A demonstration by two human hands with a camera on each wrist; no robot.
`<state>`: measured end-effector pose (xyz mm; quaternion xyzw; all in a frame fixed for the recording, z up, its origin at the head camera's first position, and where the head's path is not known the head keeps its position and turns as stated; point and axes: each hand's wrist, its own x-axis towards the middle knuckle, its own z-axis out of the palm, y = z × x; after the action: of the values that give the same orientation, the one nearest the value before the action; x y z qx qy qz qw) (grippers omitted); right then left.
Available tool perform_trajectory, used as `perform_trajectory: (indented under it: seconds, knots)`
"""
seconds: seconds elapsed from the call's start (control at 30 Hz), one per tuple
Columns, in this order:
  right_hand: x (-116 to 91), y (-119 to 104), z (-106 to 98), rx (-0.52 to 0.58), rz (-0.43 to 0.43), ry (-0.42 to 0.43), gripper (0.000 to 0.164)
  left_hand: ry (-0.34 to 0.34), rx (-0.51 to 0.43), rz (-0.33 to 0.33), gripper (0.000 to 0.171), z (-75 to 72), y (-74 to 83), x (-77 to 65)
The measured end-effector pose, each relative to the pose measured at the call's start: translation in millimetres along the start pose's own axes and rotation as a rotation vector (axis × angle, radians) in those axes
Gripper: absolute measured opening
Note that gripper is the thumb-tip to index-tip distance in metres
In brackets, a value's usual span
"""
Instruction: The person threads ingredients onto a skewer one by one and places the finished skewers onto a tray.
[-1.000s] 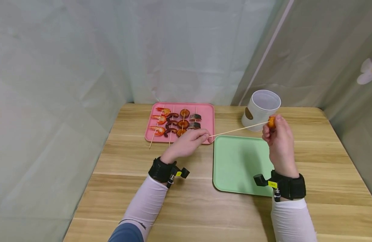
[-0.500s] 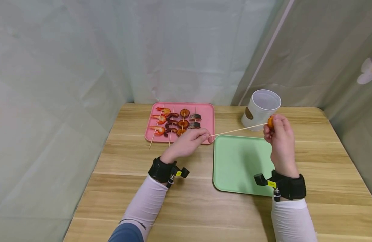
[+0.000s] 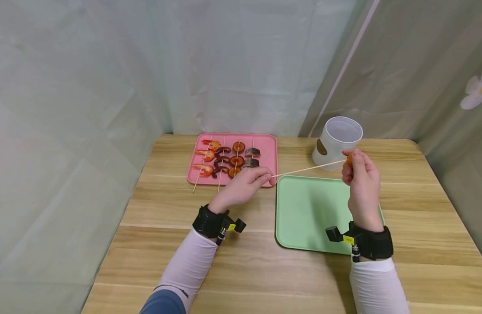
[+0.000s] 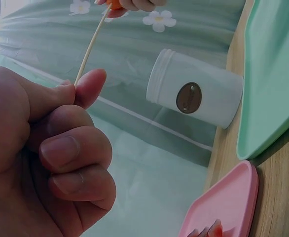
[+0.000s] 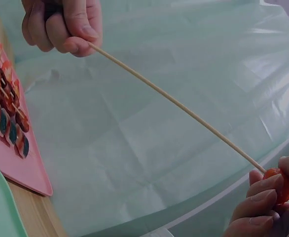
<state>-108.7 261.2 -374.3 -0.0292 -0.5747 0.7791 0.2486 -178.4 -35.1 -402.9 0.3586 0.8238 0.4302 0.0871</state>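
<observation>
A thin wooden skewer [image 3: 307,169] stretches between both hands above the green tray [image 3: 300,209]. Its left end is pinched by thumb and index finger of my left hand [image 3: 246,184], the other fingers curled into the palm. My right hand [image 3: 363,189] grips a small round orange food piece [image 5: 278,183] at the skewer's far right end. Fingers cover most of that piece, and the skewer's tip is hidden there. Beneath and behind the left hand, the pink tray [image 3: 269,152] bears loaded skewers.
On the pink tray lie skewers of shrimp [image 3: 205,170], dark curled pieces [image 3: 222,160], round brown slices [image 3: 237,161] and grey-skinned chunks [image 3: 252,163]. A white canister [image 3: 335,152] with a brown oval label stands behind the green tray. Curtains hang behind the wooden table [image 3: 154,248].
My right hand has shifted slightly left along the skewer, and its fingers now cover more of the orange piece. The left hand has stayed in place.
</observation>
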Motion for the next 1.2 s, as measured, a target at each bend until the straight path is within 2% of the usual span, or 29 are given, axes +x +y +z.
perform_trajectory:
  seconds: [0.23,0.37,0.47,0.6,0.73,1.03,1.1,1.2]
  knots:
    - [-1,1,2,-0.020,-0.037,0.015,0.034,0.004,0.018,0.005,0.024,0.5,0.4,-1.1]
    - [-1,4,1,-0.072,-0.094,0.005,0.032,0.004,0.023,0.014,0.023,0.5,-2.6,-0.8]
    - [-1,5,0,-0.133,-0.119,-0.026,0.028,0.002,0.020,0.018,0.023,0.3,-4.2,-0.7]
    - [-4,5,2,-0.165,-0.081,-0.086,0.025,-0.012,0.000,0.015,0.025,1.7,-2.6,-0.2]
    - [-6,7,7,-0.119,-0.047,-0.103,0.025,-0.011,-0.024,0.024,0.025,5.8,-0.8,1.9]
    - [-17,16,21,0.051,-0.062,-0.042,0.021,0.033,0.006,0.076,0.024,24.7,4.3,6.6]
    - [-23,20,29,0.025,-0.055,-0.056,0.022,0.044,0.003,0.087,0.024,29.5,5.9,7.3]
    - [-35,34,45,-0.123,-0.034,-0.140,0.025,0.052,-0.011,0.125,0.024,36.5,10.0,8.0]
